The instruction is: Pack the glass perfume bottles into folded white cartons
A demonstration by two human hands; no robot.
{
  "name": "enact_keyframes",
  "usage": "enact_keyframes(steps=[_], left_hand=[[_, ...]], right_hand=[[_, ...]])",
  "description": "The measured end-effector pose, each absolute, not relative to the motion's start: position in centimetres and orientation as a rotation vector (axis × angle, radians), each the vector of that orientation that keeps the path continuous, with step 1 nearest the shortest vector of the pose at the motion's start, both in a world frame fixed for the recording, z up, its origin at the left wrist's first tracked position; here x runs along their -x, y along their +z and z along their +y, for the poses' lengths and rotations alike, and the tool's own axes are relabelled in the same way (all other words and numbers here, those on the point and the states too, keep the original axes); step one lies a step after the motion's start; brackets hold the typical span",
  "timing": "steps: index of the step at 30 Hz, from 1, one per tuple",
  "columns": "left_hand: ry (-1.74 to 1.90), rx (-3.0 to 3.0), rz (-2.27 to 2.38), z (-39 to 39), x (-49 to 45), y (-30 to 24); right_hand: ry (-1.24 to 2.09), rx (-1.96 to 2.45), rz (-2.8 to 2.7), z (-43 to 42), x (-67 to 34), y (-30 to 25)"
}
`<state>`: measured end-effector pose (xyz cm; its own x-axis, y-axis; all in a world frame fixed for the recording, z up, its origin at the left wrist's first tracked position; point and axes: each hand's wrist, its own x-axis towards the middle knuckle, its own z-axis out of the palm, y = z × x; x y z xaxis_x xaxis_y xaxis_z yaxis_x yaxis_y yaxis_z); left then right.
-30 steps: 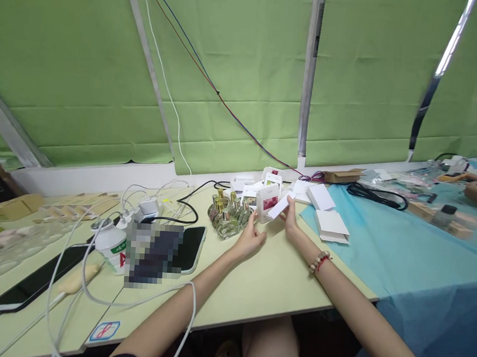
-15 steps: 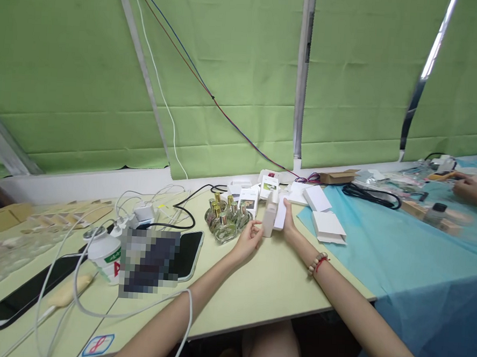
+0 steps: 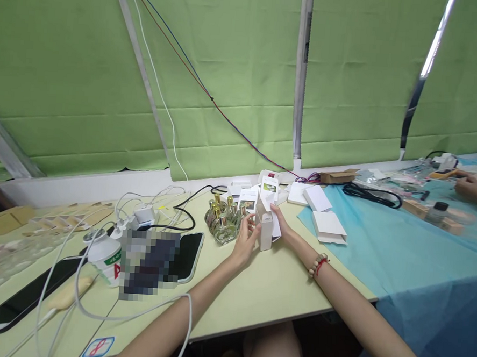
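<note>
A small white carton [image 3: 266, 231] stands upright on the pale green table [image 3: 264, 288], held between both hands. My left hand [image 3: 245, 241] grips its left side with curled fingers. My right hand [image 3: 284, 224] holds its right side and the open white flap behind it. Just left of the carton stands a cluster of several small glass perfume bottles [image 3: 224, 215] with gold caps. Behind it lie several small printed boxes [image 3: 268, 187].
Flat white box blanks [image 3: 327, 224] lie on a blue cloth [image 3: 399, 247] at right, where another person's hand [image 3: 474, 187] works. At left are a phone [image 3: 189, 245], a white bottle [image 3: 104, 254], charger cables [image 3: 151, 211], a tablet [image 3: 25, 295] and cardboard pieces [image 3: 1, 218].
The carton has been turned from lying tilted with its printed face up to standing upright, and both hands have closed in on it nearer the bottles.
</note>
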<state>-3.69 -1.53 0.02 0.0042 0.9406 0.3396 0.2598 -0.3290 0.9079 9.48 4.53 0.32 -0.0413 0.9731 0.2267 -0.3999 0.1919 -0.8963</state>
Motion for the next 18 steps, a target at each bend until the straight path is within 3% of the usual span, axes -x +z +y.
enact_keyframes(steps=[5, 18], left_hand=[[1.338, -1.726, 1.167, -2.0, 3.5, 0.2], [1.467, -1.855, 1.187, -2.1, 3.4, 0.1]], right_hand=[[1.609, 0.607, -1.028, 4.1, -9.5, 1.0], [1.443, 0.408, -0.715, 4.7, -10.7, 2.4]])
